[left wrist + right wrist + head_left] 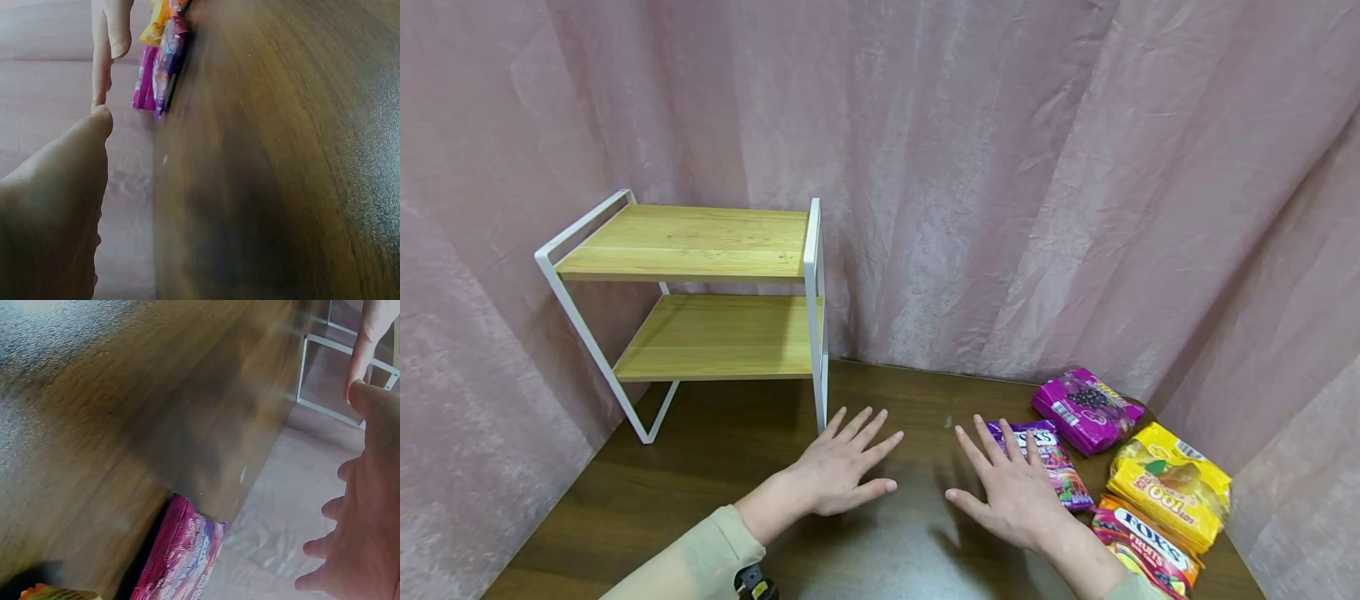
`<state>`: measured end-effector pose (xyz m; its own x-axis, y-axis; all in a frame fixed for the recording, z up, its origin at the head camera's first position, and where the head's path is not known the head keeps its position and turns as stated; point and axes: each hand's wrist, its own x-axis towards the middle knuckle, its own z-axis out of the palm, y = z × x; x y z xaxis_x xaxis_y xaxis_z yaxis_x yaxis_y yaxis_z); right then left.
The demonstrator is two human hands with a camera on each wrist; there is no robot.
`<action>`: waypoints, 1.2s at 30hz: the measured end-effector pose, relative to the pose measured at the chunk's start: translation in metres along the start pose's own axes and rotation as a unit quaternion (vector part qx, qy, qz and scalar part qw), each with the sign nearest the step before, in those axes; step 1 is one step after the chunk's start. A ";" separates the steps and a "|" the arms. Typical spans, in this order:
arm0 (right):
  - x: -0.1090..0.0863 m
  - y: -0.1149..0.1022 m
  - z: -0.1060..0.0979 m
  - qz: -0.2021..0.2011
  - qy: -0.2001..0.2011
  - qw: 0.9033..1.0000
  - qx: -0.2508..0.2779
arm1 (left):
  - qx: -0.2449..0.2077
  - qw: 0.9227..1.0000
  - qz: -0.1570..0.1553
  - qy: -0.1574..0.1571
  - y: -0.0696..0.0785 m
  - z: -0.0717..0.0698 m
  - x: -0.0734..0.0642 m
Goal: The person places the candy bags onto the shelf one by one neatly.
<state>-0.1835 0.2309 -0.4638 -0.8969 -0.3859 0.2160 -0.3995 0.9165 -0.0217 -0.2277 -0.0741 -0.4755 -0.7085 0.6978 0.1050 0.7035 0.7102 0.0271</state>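
Note:
My left hand [846,467] hovers above the table, palm down with fingers spread, just right of the shelf's front leg. Level with it, my right hand [1015,492] is spread the same way and holds nothing. In the head view it partly covers a purple Fox's candy bag [1060,467]. Behind that lies a magenta bag with grapes printed on it [1086,410]. A yellow bag with a mango picture [1172,483] and an orange-red Fox's Fruits bag [1142,546] lie farther right. The right wrist view shows the purple bag [187,556] below the hand.
A two-tier wooden shelf [692,242] with a white metal frame [812,275] stands at the back left of the dark wood table [895,408]. Pink curtains [940,183] hang behind and at both sides. A dark watch [756,582] shows by the left sleeve.

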 end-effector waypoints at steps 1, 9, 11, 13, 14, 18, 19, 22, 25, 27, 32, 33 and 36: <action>0.001 -0.001 -0.001 0.000 -0.001 1.000 0.003 | -0.001 1.000 0.002 0.000 0.000 -0.002 -0.001; 0.017 -0.008 -0.028 0.006 0.001 0.995 0.102 | -0.042 0.996 0.064 0.048 -0.004 -0.054 -0.013; 0.024 -0.009 -0.040 0.008 0.009 0.991 0.132 | -0.053 0.993 0.080 0.072 -0.007 -0.076 -0.019; 0.031 -0.011 -0.053 0.006 0.014 0.986 0.164 | -0.064 0.989 0.091 0.099 -0.010 -0.100 -0.027; 0.035 -0.012 -0.060 0.004 0.015 0.983 0.184 | -0.067 0.987 0.093 0.111 -0.012 -0.112 -0.031; 0.052 -0.020 -0.088 0.017 -0.003 0.959 0.284 | -0.077 0.981 0.089 0.155 -0.024 -0.158 -0.050; 0.057 -0.023 -0.094 0.021 -0.012 0.949 0.315 | -0.077 0.979 0.085 0.167 -0.029 -0.168 -0.055; 0.071 -0.033 -0.113 0.031 -0.032 0.917 0.397 | -0.070 0.973 0.066 0.212 -0.048 -0.194 -0.069; 0.087 -0.044 -0.130 0.023 -0.042 0.892 0.450 | -0.061 0.963 0.023 0.260 -0.073 -0.216 -0.079; 0.098 -0.052 -0.140 0.018 -0.050 0.876 0.479 | -0.058 0.956 -0.017 0.286 -0.091 -0.229 -0.085; 0.122 -0.072 -0.154 0.007 -0.086 0.832 0.548 | -0.048 0.942 -0.122 0.309 -0.135 -0.254 -0.105; 0.127 -0.076 -0.156 0.008 -0.091 0.827 0.555 | -0.046 0.940 -0.140 0.308 -0.142 -0.258 -0.109; 0.142 -0.086 -0.162 0.024 -0.109 0.815 0.568 | -0.060 0.934 -0.191 0.294 -0.163 -0.273 -0.120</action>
<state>-0.2463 0.1141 -0.2735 -0.8795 -0.4758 0.0116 -0.1692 0.2897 -0.9421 -0.2415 -0.2990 -0.2210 -0.7808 0.1976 0.5927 0.4310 0.8571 0.2821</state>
